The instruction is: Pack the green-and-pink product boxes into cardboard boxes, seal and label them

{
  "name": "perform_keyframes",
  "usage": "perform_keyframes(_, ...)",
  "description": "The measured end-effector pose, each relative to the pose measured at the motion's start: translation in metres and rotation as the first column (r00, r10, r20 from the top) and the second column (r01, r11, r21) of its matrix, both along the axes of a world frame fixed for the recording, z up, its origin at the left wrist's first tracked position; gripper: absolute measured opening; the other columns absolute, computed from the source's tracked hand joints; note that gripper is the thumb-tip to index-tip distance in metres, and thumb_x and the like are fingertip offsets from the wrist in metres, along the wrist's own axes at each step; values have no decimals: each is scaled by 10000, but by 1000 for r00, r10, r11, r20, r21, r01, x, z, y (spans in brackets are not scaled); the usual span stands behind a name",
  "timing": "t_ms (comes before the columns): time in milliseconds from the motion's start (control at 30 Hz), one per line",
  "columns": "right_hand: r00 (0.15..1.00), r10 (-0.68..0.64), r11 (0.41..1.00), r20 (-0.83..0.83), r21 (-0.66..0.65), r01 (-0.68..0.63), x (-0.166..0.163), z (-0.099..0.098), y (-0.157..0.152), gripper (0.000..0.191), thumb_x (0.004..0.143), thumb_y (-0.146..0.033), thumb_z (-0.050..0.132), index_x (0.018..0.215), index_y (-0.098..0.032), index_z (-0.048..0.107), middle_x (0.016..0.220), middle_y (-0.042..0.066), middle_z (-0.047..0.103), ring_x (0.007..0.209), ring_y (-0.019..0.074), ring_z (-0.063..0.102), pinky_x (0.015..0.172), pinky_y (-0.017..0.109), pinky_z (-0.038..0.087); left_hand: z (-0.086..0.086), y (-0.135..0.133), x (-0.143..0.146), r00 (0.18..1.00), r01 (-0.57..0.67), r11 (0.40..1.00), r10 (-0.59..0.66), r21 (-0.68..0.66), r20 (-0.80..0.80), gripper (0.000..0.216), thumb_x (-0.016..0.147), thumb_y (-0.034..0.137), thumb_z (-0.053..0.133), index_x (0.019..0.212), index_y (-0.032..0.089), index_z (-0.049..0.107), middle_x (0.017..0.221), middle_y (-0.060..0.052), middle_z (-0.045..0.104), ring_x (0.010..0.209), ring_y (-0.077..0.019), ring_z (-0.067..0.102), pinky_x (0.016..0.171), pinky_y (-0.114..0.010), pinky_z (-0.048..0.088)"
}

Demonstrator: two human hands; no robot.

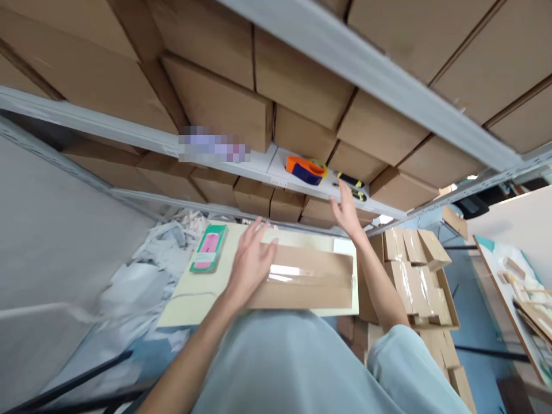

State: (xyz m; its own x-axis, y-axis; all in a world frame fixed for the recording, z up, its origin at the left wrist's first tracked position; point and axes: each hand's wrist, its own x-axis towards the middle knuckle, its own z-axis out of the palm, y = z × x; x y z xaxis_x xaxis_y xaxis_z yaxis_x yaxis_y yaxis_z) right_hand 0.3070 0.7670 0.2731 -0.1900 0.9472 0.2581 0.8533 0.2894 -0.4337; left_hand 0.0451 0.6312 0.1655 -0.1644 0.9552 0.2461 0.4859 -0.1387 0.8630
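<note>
My left hand (251, 259) lies flat with fingers spread on the left end of a taped cardboard box (308, 277). The box rests on a pale yellow board (190, 299) in front of me. My right hand (345, 210) reaches up to the white shelf (276, 164), fingers stretched out, touching or nearly touching a black and yellow tool (354, 184). An orange and blue tape dispenser (305, 169) sits on the shelf just left of that hand. A green and pink packet (209, 248) lies on the board's far left corner.
Brown cartons (224, 103) fill the metal shelves above and behind. An open carton of small taped boxes (416, 276) stands at my right. Crumpled white wrapping (142, 270) piles up on the left. A table with wooden pieces (521, 299) is at the far right.
</note>
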Motion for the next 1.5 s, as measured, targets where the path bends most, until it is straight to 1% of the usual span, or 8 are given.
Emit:
perform_keyframes(200,877,-356,933,-322,-168,317,77,-32,-199,631,1177,-594,373,1731,-301,448,1775,83,476,1670,265,425,1391,563,342,-14,-81,-16,978,-129,986,109,-104,-180,640,1079,479,618,1650,205,532,1752,-216,465,1647,-396,427,1356,-650,355)
perform_keyframes(300,813,-474,876,-339,-272,398,76,-51,-255,620,1191,-568,346,1750,-307,419,1788,66,457,1683,250,404,1398,540,342,1,-93,25,963,65,995,-81,-70,-259,655,1101,418,602,1714,241,453,1798,-178,413,1706,-363,326,1378,-623,324)
perform_keyframes(400,846,-468,878,-256,-248,410,71,-74,-280,613,1210,-502,278,1797,-325,292,1831,52,374,1719,222,322,1411,529,317,12,-97,87,854,409,911,-403,-56,-328,704,1129,379,545,1780,234,322,1806,-166,404,1730,-339,258,1398,-602,276)
perform_keyframes(533,918,-370,910,-142,-253,327,75,-102,-293,622,1213,-444,179,1821,-315,185,1860,52,300,1752,213,202,1431,566,232,7,-101,160,647,665,733,-662,-146,-378,676,1158,271,387,1808,177,227,1819,-164,354,1734,-304,232,1418,-578,211)
perform_keyframes(633,922,-357,886,-150,-365,284,84,-120,-297,648,1202,-487,129,1824,-310,173,1868,33,279,1760,214,157,1437,557,215,-2,-99,189,584,682,688,-716,-247,-383,666,1154,267,355,1805,172,250,1825,-144,329,1730,-318,240,1424,-597,166)
perform_keyframes(767,884,-369,860,-287,-465,208,93,-135,-299,667,1195,-524,132,1825,-306,168,1863,6,292,1764,201,131,1443,530,229,-4,-96,199,564,658,685,-724,-314,-397,669,1147,299,381,1800,195,284,1831,-111,311,1731,-333,232,1429,-612,129)
perform_keyframes(1233,735,-430,824,-523,-561,83,98,-136,-271,756,1188,-594,147,1827,-190,136,1876,75,221,1745,212,237,1438,484,252,-5,-102,211,585,626,715,-694,-310,-420,643,1148,288,363,1772,135,344,1827,-126,326,1736,-303,209,1436,-561,148)
perform_keyframes(1500,889,-332,887,-317,-426,179,99,-118,-249,756,1183,-599,171,1833,-248,8,1901,67,129,1767,239,149,1437,548,219,0,-93,180,724,596,776,-630,-208,-280,639,1183,365,285,1773,120,292,1833,-169,321,1735,-262,239,1414,-516,269)
